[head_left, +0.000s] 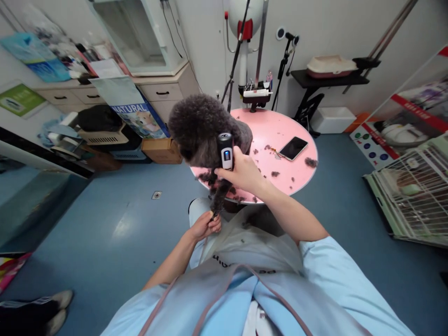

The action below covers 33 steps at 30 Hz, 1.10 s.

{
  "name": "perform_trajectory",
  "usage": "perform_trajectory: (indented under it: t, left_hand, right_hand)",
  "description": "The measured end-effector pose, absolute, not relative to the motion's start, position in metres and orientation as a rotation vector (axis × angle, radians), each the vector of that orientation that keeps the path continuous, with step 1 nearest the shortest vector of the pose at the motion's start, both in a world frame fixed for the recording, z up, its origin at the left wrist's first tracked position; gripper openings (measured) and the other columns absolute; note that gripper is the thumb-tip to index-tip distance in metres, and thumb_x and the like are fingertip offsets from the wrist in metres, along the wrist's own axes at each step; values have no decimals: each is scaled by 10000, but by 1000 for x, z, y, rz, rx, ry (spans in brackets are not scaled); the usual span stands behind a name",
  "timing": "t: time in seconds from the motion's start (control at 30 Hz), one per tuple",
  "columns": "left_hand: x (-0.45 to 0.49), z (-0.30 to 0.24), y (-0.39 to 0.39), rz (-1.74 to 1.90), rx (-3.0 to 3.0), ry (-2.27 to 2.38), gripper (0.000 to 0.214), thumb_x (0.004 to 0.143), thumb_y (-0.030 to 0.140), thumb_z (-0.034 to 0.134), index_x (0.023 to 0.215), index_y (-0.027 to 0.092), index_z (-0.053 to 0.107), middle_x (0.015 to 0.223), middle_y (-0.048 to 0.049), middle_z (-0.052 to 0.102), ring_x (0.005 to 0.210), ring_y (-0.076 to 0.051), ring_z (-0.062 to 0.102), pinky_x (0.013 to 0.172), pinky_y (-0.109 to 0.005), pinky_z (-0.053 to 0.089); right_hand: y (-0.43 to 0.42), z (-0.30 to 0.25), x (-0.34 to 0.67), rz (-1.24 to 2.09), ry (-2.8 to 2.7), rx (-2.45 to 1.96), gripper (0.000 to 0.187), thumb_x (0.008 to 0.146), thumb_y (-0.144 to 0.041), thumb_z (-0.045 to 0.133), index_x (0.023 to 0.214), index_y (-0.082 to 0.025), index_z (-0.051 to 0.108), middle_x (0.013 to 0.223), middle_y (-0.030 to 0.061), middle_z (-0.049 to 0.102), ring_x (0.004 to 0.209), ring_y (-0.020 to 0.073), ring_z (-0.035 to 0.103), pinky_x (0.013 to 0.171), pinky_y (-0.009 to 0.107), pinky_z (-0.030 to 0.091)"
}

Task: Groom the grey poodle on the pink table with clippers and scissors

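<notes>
A dark grey curly-haired dog [199, 121] is on a round pink table [273, 123], its head toward the left. My right hand [245, 170] is closed round a hair clipper [226, 151] with a lit blue display, held against the dog's side near the neck and shoulder. The clipper's blade end is hidden. Below, my left hand [206, 225] grips the end of the dog's front leg [220, 196], which stretches over the table's near edge toward my lap. Tufts of cut hair [275, 174] lie scattered on the table.
A phone [293, 148] lies on the table's right part. Behind it stand a grooming pole [261, 42] and a tool holder [257, 95]. A wire cage [416, 186] is on the right, drawers [163, 93] at the back left. Another person's shoes [59, 308] show lower left.
</notes>
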<state>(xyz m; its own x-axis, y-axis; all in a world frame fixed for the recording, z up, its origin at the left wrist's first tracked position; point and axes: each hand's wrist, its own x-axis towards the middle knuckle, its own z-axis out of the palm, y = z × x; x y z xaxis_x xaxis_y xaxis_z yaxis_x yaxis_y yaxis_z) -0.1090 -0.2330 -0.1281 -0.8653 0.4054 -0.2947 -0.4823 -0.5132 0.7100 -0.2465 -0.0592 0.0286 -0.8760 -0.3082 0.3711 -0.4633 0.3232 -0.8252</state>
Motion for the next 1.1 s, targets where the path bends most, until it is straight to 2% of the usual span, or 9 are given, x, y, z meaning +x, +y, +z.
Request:
perform_trajectory:
  t: [0.2, 0.47, 0.63, 0.7, 0.77, 0.83, 0.93, 1.03, 1.1]
  left_hand:
    - [-107, -129, -231, 2306, -153, 1225, 583, 697, 622, 742, 589, 168, 393, 489, 79, 247, 458, -75, 339, 520, -217, 350]
    - [-108, -128, -231, 2265, -32, 1342, 589, 765, 659, 655, 594, 173, 370, 497, 76, 266, 471, -75, 357, 545, -224, 334]
    - [-110, -123, -232, 2151, 24, 1607, 625, 778, 720, 583, 585, 182, 330, 496, 78, 267, 467, -73, 364, 541, -231, 304]
    - [-112, -119, -235, 2057, 11, 1817, 620, 783, 752, 533, 604, 187, 348, 497, 74, 298, 472, -80, 375, 538, -239, 305]
    - [-116, -113, -237, 1914, 8, 2086, 595, 824, 743, 463, 626, 187, 389, 518, 54, 368, 502, -93, 403, 552, -250, 324]
    - [-122, -106, -238, 1708, 48, 2373, 562, 874, 690, 404, 638, 181, 434, 564, 22, 445, 551, -107, 427, 582, -264, 345]
    - [-132, -99, -236, 1411, 163, 2688, 469, 906, 570, 384, 646, 186, 452, 594, 11, 462, 582, -119, 412, 590, -268, 340]
    - [-136, -101, -235, 1244, 262, 2833, 378, 906, 460, 392, 637, 194, 406, 577, 22, 424, 562, -116, 382, 561, -258, 301]
    - [-135, -103, -236, 1161, 301, 2880, 347, 907, 411, 395, 635, 195, 384, 571, 23, 420, 553, -113, 382, 548, -251, 284]
  right_hand:
    - [-44, 7, -264, 1609, -2228, 544, 429, 679, -425, 713, 970, -231, 464, 769, -6, 608, 746, 230, 609, 723, 409, 506]
    - [-44, -41, -232, 1744, -2408, 215, 396, 662, -432, 726, 892, -213, 490, 721, -8, 604, 642, 184, 574, 614, 328, 484]
    - [-47, -68, -210, 2189, -2337, 276, 273, 745, -423, 664, 726, -214, 490, 544, -46, 523, 483, 128, 505, 466, 259, 406]
    - [-47, -76, -203, 2397, -2301, 392, 280, 767, -441, 644, 704, -209, 501, 471, -64, 475, 400, 105, 451, 410, 242, 359]
    - [-45, -77, -205, 2469, -2252, 427, 311, 767, -465, 645, 671, -208, 499, 447, -66, 452, 385, 94, 427, 392, 231, 337]
    - [-43, -72, -216, 2393, -2156, 297, 342, 769, -484, 644, 650, -211, 475, 482, -52, 467, 448, 102, 461, 424, 229, 370]
    - [-45, -56, -240, 2182, -2054, 117, 356, 759, -496, 657, 677, -217, 450, 586, -33, 501, 579, 125, 507, 534, 255, 453]
    - [-53, -48, -249, 2111, -2190, 227, 344, 703, -470, 711, 801, -212, 506, 702, -18, 559, 669, 151, 546, 634, 301, 503]
    - [-59, -51, -244, 2118, -2306, 292, 401, 673, -447, 732, 924, -206, 533, 790, 0, 600, 738, 178, 582, 688, 338, 519]
